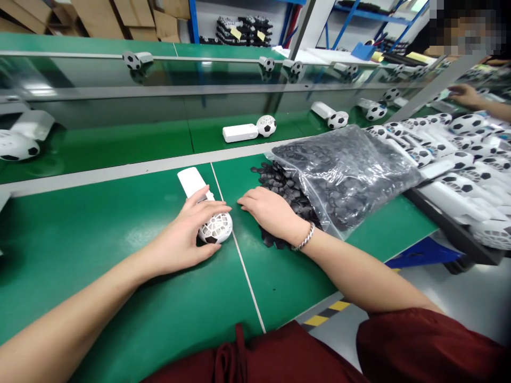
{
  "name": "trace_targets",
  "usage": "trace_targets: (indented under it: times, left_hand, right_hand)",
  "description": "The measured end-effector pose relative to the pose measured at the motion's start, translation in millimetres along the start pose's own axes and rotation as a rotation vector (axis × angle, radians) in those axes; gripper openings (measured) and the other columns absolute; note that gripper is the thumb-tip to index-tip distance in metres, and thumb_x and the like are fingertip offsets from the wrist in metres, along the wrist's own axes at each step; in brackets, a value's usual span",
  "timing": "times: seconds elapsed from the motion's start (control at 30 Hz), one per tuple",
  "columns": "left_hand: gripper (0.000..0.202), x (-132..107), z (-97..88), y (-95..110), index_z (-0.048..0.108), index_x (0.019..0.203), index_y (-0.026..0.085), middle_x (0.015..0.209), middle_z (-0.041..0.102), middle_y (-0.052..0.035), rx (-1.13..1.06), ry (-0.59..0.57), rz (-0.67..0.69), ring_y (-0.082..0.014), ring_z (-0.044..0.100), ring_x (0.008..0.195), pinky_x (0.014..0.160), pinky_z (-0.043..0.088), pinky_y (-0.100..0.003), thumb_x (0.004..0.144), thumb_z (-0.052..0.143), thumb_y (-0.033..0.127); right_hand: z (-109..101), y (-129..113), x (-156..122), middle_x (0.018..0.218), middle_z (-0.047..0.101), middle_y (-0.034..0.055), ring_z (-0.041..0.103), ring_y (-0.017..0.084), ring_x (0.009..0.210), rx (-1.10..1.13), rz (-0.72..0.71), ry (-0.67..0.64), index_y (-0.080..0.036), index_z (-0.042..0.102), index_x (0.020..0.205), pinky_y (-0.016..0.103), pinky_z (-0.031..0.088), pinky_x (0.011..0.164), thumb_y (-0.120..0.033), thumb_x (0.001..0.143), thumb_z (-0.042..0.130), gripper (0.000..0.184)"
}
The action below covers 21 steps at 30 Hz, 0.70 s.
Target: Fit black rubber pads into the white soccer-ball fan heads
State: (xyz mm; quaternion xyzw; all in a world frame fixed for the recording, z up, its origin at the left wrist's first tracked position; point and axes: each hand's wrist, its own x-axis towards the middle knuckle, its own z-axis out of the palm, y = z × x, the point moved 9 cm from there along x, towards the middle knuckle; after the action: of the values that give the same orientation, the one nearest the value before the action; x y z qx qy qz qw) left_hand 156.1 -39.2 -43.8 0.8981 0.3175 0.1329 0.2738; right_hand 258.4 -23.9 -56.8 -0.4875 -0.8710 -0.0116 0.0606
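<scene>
While the left hand (186,229) is gripping the white latticed ball (217,229) of a smooth plastic device (193,182), the right hand (271,211) is curving palm-down at the edge of flat black pieces (285,182) spilling from a crinkled clear bag (347,170); whether it is holding one, I cannot tell. Lying slantwise on the green bench (115,239), the device is pointing away and leftward from its ball, cardboard boxes (115,18) standing beyond.

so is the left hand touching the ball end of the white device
Touching: the head view shows the left hand over the ball end, fingers across its far side and thumb at its near edge.
</scene>
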Motion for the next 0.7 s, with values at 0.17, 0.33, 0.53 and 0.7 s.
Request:
trace_targets:
  times: [0.17,0.33,0.53,0.7]
  left_hand:
    - [0.053,-0.5,-0.3,0.6,0.042,0.121,0.022,0.133,0.042,-0.0050,-0.035,-0.023,0.049,-0.0277,0.006,0.135,0.106,0.021,-0.055,0.070,0.053,0.013]
    - [0.055,0.0,-1.3,-1.7,0.043,0.121,0.024,0.135,0.041,-0.0046,-0.080,-0.035,0.070,-0.0283,0.006,0.135,0.106,0.021,-0.055,0.069,0.053,0.011]
    - [0.057,-1.5,-1.2,-3.8,0.041,0.122,0.022,0.135,0.040,-0.0041,-0.096,-0.061,0.073,-0.0255,0.005,0.136,0.108,0.019,-0.050,0.068,0.055,0.011]
    - [0.057,-1.1,-0.9,-3.9,0.040,0.123,0.023,0.136,0.038,-0.0040,-0.077,-0.071,0.074,-0.0259,0.004,0.136,0.108,0.019,-0.051,0.069,0.054,0.012]
  right_hand:
    - [-2.9,11.5,0.0,0.092,0.063,0.0125,0.056,0.021,0.089,0.085,0.061,0.054,-0.009,0.060,0.100,0.034,0.045,0.077,-0.007,0.084,0.045,0.022]
    - [-26.7,19.8,-12.5,0.085,0.068,0.0008,0.062,0.012,0.075,0.627,0.157,0.203,-0.018,0.062,0.090,0.025,0.050,0.071,-0.016,0.079,0.058,0.012]
    - [-46.4,-16.2,-16.0,0.083,0.066,0.0005,0.060,0.011,0.081,0.745,-0.123,0.250,-0.021,0.064,0.084,0.025,0.048,0.076,-0.017,0.081,0.056,0.009]
    - [-42.4,-21.2,-17.3,0.078,0.063,0.0025,0.058,0.012,0.076,0.646,-0.149,0.246,-0.016,0.059,0.083,0.025,0.048,0.071,-0.020,0.081,0.057,0.004]
